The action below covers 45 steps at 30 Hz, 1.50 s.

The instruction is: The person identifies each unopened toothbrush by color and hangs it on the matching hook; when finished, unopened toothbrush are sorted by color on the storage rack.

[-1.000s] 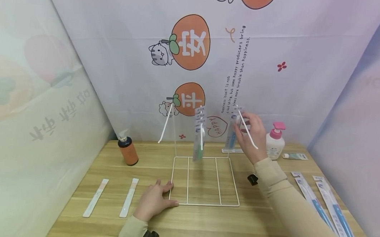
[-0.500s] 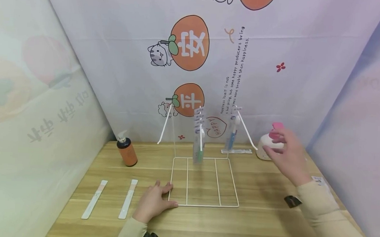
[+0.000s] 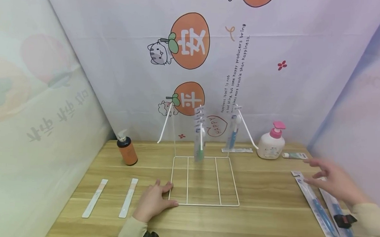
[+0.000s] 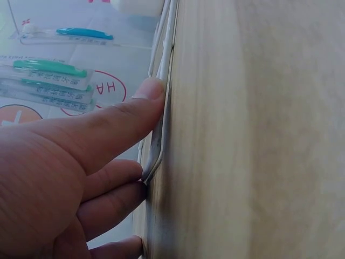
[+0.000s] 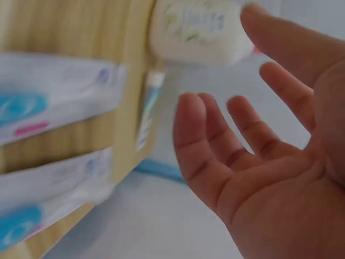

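Observation:
A white wire display rack (image 3: 203,205) stands on the wooden table. My left hand (image 3: 154,202) rests at its front left base corner, thumb pressing the front bar and fingertips touching near the side bar. From the rack's middle prong hang several packaged toothbrushes (image 3: 199,140), the front one green. One packaged blue toothbrush (image 3: 233,131) hangs on the right prong; the left prong (image 3: 165,122) carries nothing. My right hand (image 3: 335,183) hovers, blurred, above two packaged blue toothbrushes (image 3: 315,207) lying at the right. Its fingers are loosely bent and hold nothing.
Behind the right side stand a white pump bottle (image 3: 270,146) with a pink top and a toothpaste tube (image 3: 295,156). An orange and black pump bottle (image 3: 128,151) is back left. Two flat white packets (image 3: 128,197) lie left; another slim packet (image 3: 237,150) lies behind the rack.
My right hand has let go of the blue toothbrush, which now hangs on the right prong, and has moved right and toward me. My left hand stays at the rack's corner.

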Available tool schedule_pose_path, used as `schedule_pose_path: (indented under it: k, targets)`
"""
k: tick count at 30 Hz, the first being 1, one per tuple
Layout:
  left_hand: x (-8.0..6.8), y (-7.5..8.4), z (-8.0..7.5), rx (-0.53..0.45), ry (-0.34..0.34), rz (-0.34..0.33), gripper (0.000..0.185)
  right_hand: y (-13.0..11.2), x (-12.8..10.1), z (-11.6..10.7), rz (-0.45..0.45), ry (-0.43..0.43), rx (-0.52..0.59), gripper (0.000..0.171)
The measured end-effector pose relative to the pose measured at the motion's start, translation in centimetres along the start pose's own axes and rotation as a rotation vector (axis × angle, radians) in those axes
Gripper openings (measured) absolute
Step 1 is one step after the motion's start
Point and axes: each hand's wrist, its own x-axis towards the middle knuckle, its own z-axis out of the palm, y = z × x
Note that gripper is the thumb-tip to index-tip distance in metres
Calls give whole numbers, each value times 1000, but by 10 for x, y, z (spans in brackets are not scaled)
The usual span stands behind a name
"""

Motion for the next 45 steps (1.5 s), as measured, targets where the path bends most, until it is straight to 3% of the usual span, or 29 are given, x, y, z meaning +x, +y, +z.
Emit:
schedule_pose_path:
  k: [8,13,20,35,45]
  targets:
    - [0,3,-1,2,-3,-1,76,40,-21,10,145,-216,101,62]
    - [-1,5,-1,6,-1,-2,76,55,-22,18,210,-267,124,66]
    - [0,5,-1,-8,4,-1,76,67,-22,29,213,-231,71,65]
    - [-1,1,0,-8,4,14,76,58,-12,41,258,-237,4,62]
    - [0,0,1,0,5,13,77,52,-11,42,194,-145,-62,53]
